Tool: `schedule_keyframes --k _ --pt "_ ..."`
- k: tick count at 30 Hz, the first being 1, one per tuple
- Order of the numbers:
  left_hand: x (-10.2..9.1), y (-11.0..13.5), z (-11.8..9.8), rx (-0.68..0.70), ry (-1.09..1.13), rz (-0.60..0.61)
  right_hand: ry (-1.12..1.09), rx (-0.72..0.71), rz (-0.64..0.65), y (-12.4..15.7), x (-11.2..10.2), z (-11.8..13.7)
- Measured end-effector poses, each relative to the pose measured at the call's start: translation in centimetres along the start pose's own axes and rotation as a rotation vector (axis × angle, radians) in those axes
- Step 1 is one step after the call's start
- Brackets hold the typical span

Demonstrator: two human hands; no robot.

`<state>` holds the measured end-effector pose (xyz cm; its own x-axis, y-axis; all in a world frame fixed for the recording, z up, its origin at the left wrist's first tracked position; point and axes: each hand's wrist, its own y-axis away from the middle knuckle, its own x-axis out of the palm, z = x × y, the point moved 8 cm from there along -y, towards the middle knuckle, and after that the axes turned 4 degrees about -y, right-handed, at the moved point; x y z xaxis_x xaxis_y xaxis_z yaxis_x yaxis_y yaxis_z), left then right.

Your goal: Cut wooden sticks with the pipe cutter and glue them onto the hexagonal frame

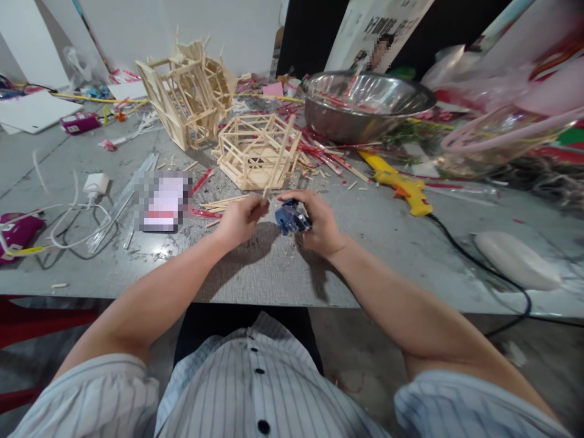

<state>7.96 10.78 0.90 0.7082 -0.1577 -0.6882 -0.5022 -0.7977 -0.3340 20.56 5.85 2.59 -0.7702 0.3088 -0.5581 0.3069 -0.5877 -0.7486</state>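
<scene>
My left hand (pixel 241 218) is closed, pinching a thin wooden stick (pixel 265 194) that pokes up from the fingertips. Curled around a small dark blue object with shiny, see-through parts (pixel 292 216) is my right hand (pixel 322 224); the exact kind of object is unclear. The two hands are close together above the table, with a narrow gap between stick and blue object. Just beyond them stands a low six-sided frame of wooden sticks (pixel 255 179). A taller stick-built structure (pixel 185 115) stands behind it to the left.
Loose sticks (pixel 223 204) lie by my left hand, near a phone (pixel 162 204). On the right are a yellow glue gun (pixel 401 182) with a black cord, a steel bowl (pixel 319 118) and a white mouse-shaped object (pixel 515 260). White cables (pixel 68 237) tangle at left.
</scene>
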Motion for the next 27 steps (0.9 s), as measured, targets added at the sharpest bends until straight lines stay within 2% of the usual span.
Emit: schedule_keyframes --k 2,5,10,14,18,21,27 --pt "-1.0 -0.2 0.6 -0.024 0.025 -0.066 0.074 0.042 -0.043 0.0 -0.5 -0.8" --pt "-2.0 -0.4 1.3 -0.061 0.047 -0.111 0.184 0.202 -0.092 0.3 -1.1 -3.1" --pt "-3.2 -0.4 1.5 -0.102 -0.085 -0.181 0.276 0.446 -0.069 1.1 -1.1 -6.3" --pt "-3.4 -0.4 1.2 -0.094 -0.283 -0.175 0.302 0.452 -0.013 1.5 -0.1 -6.9" --pt "-3.2 -0.4 1.0 -0.089 -0.367 -0.159 0.294 0.402 -0.033 1.8 0.1 -6.7" --pt "-3.0 -0.4 0.9 -0.084 -0.423 -0.150 0.294 0.430 -0.054 2.0 -0.1 -6.9" --pt "-2.4 -0.4 0.5 -0.055 -0.604 -0.119 0.264 0.472 0.014 1.8 0.1 -6.8"
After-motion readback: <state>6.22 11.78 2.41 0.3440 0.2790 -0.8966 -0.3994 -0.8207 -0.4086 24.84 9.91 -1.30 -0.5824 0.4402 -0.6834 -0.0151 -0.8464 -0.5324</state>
